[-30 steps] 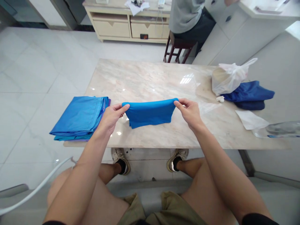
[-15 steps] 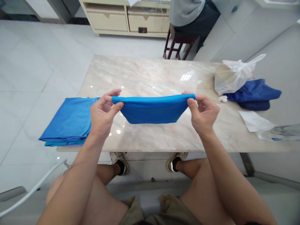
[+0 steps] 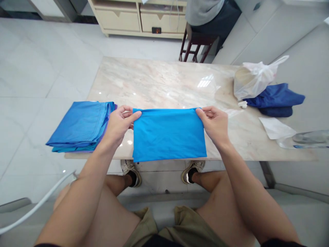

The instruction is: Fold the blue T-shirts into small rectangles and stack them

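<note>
A bright blue folded cloth (image 3: 169, 137) is stretched between my two hands at the front of the marble table. My left hand (image 3: 120, 123) pinches its far left corner, thumb on top. At the far right corner, my right hand (image 3: 214, 124) grips the cloth in the same way. The near edge of the cloth reaches the table's front edge; whether its underside rests fully on the table I cannot tell. To the left of my left hand lies a stack of folded blue cloths (image 3: 78, 125), with teal and purple layers showing.
On the table (image 3: 151, 82), a white plastic bag (image 3: 250, 82), dark blue fabric (image 3: 276, 97), white paper (image 3: 276, 127) and a clear bottle (image 3: 311, 138) lie to the right. A person sits on a dark stool (image 3: 197, 39) beyond the table, near a cream cabinet (image 3: 118, 21).
The cloth has come down and tilted, so its broad face now shows where it earlier hung foreshortened. My hands have moved slightly closer together, still holding its corners.
</note>
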{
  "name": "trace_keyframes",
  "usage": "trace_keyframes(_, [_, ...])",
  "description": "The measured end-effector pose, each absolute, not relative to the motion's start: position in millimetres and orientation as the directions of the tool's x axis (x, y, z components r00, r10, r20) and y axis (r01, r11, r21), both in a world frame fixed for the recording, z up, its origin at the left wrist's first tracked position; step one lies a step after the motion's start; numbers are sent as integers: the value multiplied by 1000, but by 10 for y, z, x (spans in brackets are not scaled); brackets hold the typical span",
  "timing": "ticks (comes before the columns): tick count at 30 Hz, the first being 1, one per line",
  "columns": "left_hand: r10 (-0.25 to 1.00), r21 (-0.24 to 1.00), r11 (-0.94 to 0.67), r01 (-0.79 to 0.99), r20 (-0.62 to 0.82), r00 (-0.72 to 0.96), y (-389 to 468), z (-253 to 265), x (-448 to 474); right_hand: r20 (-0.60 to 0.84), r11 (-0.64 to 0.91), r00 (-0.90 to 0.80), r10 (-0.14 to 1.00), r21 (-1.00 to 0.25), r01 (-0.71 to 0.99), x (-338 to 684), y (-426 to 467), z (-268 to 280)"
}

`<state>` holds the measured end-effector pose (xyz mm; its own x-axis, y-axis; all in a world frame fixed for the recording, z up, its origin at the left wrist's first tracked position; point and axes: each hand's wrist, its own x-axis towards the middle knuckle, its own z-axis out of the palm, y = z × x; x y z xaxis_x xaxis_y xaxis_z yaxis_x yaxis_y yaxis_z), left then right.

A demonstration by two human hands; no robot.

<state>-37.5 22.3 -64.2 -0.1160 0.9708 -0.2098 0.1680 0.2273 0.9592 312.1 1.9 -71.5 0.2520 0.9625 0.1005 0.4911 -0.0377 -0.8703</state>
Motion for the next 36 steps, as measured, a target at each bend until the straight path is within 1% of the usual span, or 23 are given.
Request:
trace_keyframes(2, [955,894,297,337,-281,-95,287,-825,-416,-79,-172,183,980,-800,575,3164,111,-838])
trace_keyframes(3, [956,845,290,449,-277,-96,307,-912,-435,-130,-208,166,977,-735,646,3189,148,-887])
trace_keyframes(5, [971,719,219,660,-226,-76,312,-1043,-467,-163,-225,159,974,-573,788,3246,184,-947])
trace_keyframes(6, [977,654,178,735,-209,-50,296,-1084,-481,-171,-221,155,973,-500,837,3276,180,-960])
trace_keyframes(8, [971,553,128,823,-240,10,235,-1119,-507,-223,-216,132,966,-413,885,3334,138,-960])
trace_keyframes(11, [926,490,127,863,-370,74,108,-1119,-547,-373,-200,43,927,-394,897,3406,40,-938])
trace_keyframes(14, [864,513,162,843,-486,129,-11,-1130,-569,-532,-191,-84,843,-440,878,3435,-34,-930])
trace_keyframes(17, [799,551,166,817,-561,216,-82,-1147,-542,-607,-179,-171,776,-472,863,3404,-65,-954])
trace_keyframes(22, [746,604,153,783,-590,309,-72,-1109,-492,-583,-150,-241,776,-542,827,3357,-94,-990])
trace_keyframes(24, [719,621,155,768,-604,343,-63,-1091,-522,-603,-162,-270,751,-564,810,3394,-119,-979])
trace_keyframes(26, [697,591,148,793,-631,340,-72,-1079,-572,-665,-207,-276,694,-552,808,3456,-145,-962])
trace_keyframes(28, [709,526,115,842,-638,301,-92,-1059,-615,-717,-282,-211,664,-502,817,3514,-158,-948])
trace_keyframes(30, [770,496,77,865,-581,265,-107,-1015,-630,-691,-332,-108,715,-471,818,3539,-150,-942])
trace_keyframes(33, [886,487,51,872,-425,185,-103,-907,-582,-533,-301,-10,846,-494,816,3477,-95,-961])
trace_keyframes(34, [914,463,55,884,-380,143,-94,-869,-552,-486,-288,10,874,-501,816,3430,-68,-980])
trace_keyframes(36, [949,379,74,923,-312,52,-67,-808,-482,-433,-280,39,901,-510,813,3313,-17,-1037])
